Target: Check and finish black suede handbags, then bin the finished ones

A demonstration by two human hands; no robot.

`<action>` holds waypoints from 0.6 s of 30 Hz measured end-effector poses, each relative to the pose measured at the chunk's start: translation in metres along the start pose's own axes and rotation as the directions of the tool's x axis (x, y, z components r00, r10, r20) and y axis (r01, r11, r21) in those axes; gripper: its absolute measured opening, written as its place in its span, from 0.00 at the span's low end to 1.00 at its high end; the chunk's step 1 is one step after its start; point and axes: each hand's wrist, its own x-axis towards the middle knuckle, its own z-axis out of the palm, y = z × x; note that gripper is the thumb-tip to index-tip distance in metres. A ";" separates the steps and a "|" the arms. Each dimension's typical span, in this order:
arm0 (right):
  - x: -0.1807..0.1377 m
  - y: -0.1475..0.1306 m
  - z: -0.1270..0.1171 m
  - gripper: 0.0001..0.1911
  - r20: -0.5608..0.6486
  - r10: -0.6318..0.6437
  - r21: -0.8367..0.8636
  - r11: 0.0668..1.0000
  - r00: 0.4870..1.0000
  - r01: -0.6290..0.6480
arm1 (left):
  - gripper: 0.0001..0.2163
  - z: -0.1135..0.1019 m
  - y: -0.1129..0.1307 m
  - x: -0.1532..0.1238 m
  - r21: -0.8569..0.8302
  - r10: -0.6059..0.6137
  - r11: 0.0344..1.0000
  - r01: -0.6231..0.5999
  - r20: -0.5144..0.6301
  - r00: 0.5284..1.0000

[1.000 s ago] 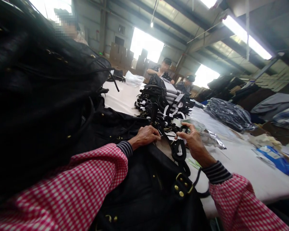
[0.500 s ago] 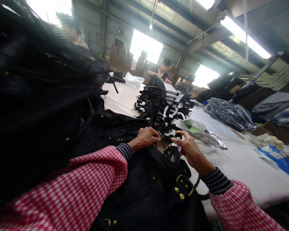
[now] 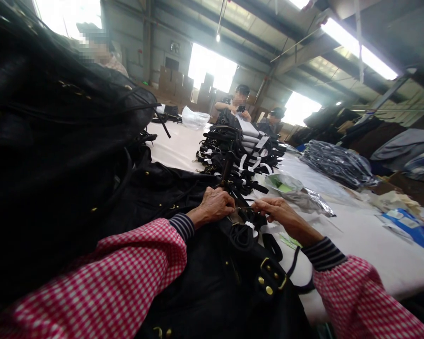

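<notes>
A large black bag point(image 3: 205, 268) with brass-coloured studs and a buckle lies before me. My left hand point(image 3: 215, 205) is closed at its upper edge; what its fingers grip is hidden. My right hand point(image 3: 281, 216) pinches a thin string point(image 3: 246, 207), which stretches across to the fingers of my left hand. Below the string, a coiled black strap point(image 3: 240, 237) with a white wrap point(image 3: 250, 228) rests against the bag. A dark, handle-like piece point(image 3: 227, 167) stands upright just beyond my left hand.
More black bags point(image 3: 56, 141) are heaped high on my left. Ahead, a stack of black bags point(image 3: 240, 146) sits on the white table point(image 3: 353, 249). To the right lie plastic-wrapped goods point(image 3: 339, 162) and a blue packet point(image 3: 411, 228). Several people are across the table.
My right hand has let go of the coiled strap, which now lies lower on the bag. That hand now pinches a string. My left hand has barely moved.
</notes>
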 end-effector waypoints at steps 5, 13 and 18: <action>-0.004 -0.005 0.002 0.19 0.106 -0.079 -0.028 0.996 0.991 0.083 | 0.09 0.002 -0.001 0.000 0.012 0.011 1.000 -0.010 -0.005 1.000; 0.003 0.010 0.003 0.09 0.140 -0.162 -0.201 0.961 0.977 0.189 | 0.08 0.006 -0.004 0.002 -0.007 0.014 1.000 -0.015 -0.009 1.000; 0.005 0.011 0.009 0.09 -0.041 -0.193 -0.222 0.958 0.980 0.180 | 0.08 0.001 -0.002 0.001 -0.063 -0.015 0.998 0.015 -0.001 1.000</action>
